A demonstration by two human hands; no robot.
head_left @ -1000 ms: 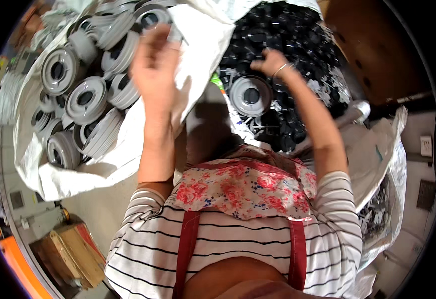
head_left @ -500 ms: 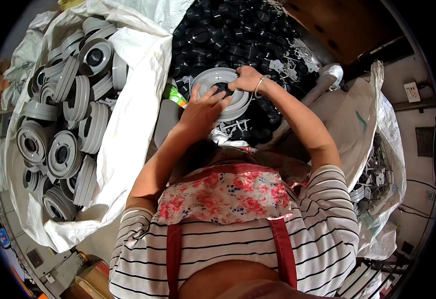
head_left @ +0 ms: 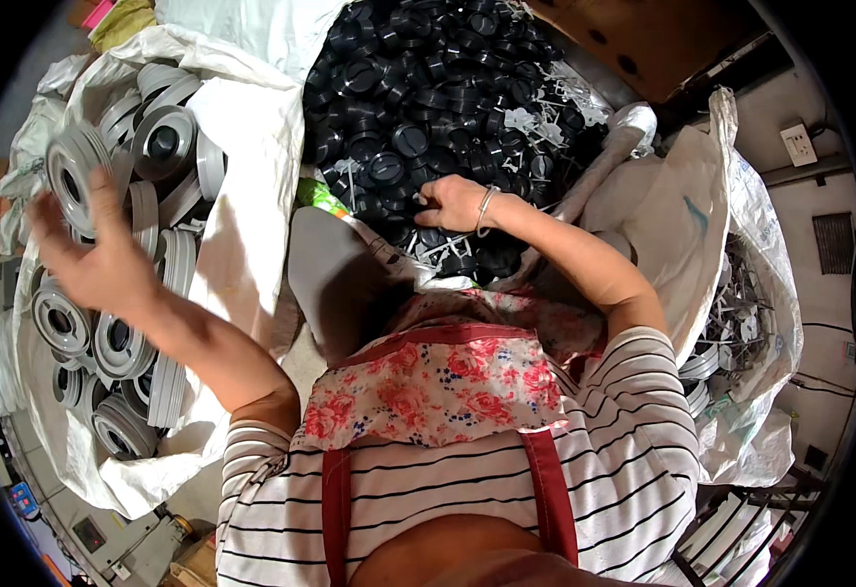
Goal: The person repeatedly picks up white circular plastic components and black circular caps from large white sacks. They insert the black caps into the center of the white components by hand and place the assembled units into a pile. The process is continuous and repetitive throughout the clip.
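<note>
A grey spool (head_left: 73,176) with a dark centre hole sits at the upper left, just past the fingertips of the left hand (head_left: 100,262). That hand is spread wide, its fingers (head_left: 48,227) splayed and closed on nothing; whether a fingertip brushes the spool's rim cannot be told. The spool is over the white sack (head_left: 242,166) that holds many more grey spools (head_left: 119,342), stacked on edge and lying flat.

To the right, the right hand (head_left: 452,203), with a thin bracelet at the wrist, is down in a heap of black round caps (head_left: 418,98). Its fingers are curled in among the caps; they hide their own tips, so what they have hold of, if anything, cannot be made out. Some pale plastic bits (head_left: 535,122) lie mixed into the black heap.

Further right, a second white sack (head_left: 741,254) holds greyish parts that are too shadowed to identify. The person's striped shirt and floral apron cover the lower middle, and the dark rim of the view cuts off the corners.
</note>
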